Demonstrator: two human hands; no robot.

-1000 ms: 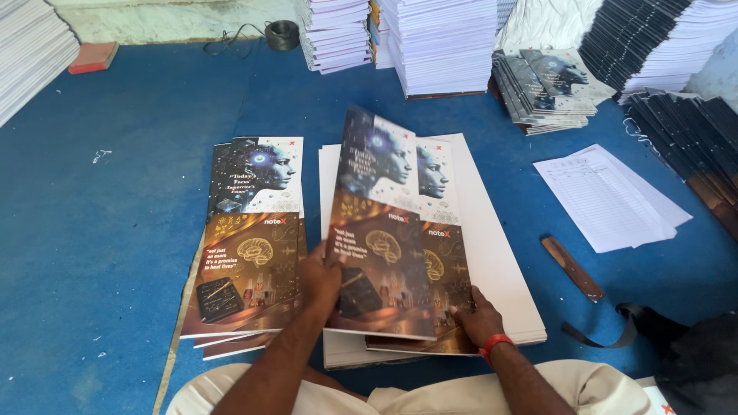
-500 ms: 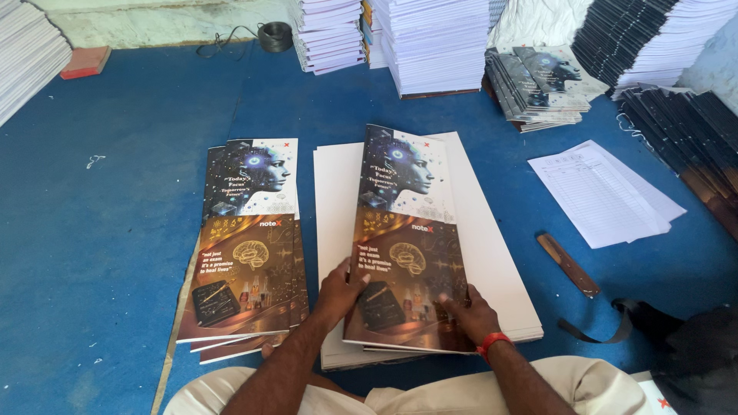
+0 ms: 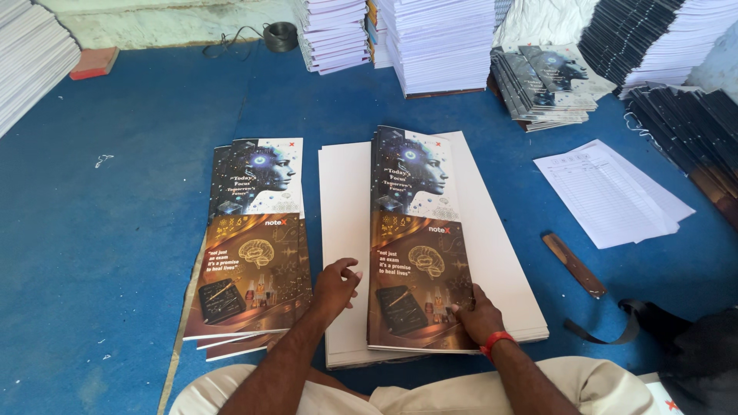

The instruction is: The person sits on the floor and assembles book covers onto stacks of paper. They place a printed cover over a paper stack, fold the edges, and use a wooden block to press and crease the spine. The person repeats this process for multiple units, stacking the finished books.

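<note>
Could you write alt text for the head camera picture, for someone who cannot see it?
A person's left hand and right hand rest on a printed cover sheet lying on a stack of white sheets on a blue floor. A second pile of cover sheets lies to the left, and tall paper stacks stand behind.

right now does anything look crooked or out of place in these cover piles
Yes: the left pile of printed covers is fanned, its lower sheets poking out at the bottom-left. The cover under the right hand lies squarer on the white sheets; the left hand rests between.
</note>
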